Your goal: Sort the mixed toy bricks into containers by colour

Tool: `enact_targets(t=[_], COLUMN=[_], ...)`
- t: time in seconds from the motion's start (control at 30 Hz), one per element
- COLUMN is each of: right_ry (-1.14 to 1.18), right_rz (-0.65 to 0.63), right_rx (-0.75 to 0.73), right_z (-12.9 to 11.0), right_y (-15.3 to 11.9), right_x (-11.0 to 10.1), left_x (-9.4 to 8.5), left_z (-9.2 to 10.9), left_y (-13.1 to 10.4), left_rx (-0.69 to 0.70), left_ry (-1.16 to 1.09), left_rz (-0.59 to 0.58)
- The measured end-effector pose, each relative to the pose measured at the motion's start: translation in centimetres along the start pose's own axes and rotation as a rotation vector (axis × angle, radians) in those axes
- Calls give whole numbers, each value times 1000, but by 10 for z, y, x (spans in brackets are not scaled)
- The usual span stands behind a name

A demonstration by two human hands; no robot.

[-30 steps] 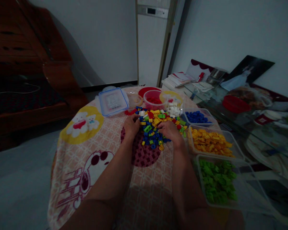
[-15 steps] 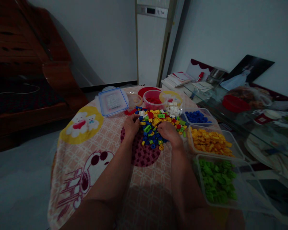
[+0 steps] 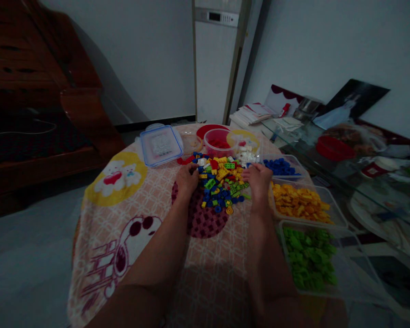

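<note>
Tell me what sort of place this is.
Probably a living room in a home: a carved reddish-brown wooden bench on the left, a tall white floor-standing unit with a small display by the wall, and a cluttered glass-topped table on the right.

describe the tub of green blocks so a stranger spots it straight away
On the round table with the patterned pink cloth, three clear plastic tubs line the person's right side. The clear plastic tub of green blocks is the nearest of them, beside the right forearm; its neighbours hold yellow and blue.
</note>
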State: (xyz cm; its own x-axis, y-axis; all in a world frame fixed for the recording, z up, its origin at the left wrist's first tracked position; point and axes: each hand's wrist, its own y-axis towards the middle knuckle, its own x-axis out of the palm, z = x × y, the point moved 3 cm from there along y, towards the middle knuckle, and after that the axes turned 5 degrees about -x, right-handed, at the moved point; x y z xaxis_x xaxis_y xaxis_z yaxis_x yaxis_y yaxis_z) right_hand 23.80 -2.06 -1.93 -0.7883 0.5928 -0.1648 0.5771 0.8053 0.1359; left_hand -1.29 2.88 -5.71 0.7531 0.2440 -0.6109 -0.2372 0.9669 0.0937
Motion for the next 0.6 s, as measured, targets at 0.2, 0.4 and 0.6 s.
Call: enact_targets(t=[0.2,0.4,0.6], right_ry=[134,-12,-301], right_rz=[451,126,-570], right_rx=[-89,-4,32], right_z=[9,-1,-21], right_y=[16,7,-24], right_x=[-38,-24,10], left_x=[0,0,-1], left_z=[1,0,2], left_y=[0,0,-1], left_rx=[3,3,1], left_ry=[-2,-5,13], left_rz=[3,0,-3])
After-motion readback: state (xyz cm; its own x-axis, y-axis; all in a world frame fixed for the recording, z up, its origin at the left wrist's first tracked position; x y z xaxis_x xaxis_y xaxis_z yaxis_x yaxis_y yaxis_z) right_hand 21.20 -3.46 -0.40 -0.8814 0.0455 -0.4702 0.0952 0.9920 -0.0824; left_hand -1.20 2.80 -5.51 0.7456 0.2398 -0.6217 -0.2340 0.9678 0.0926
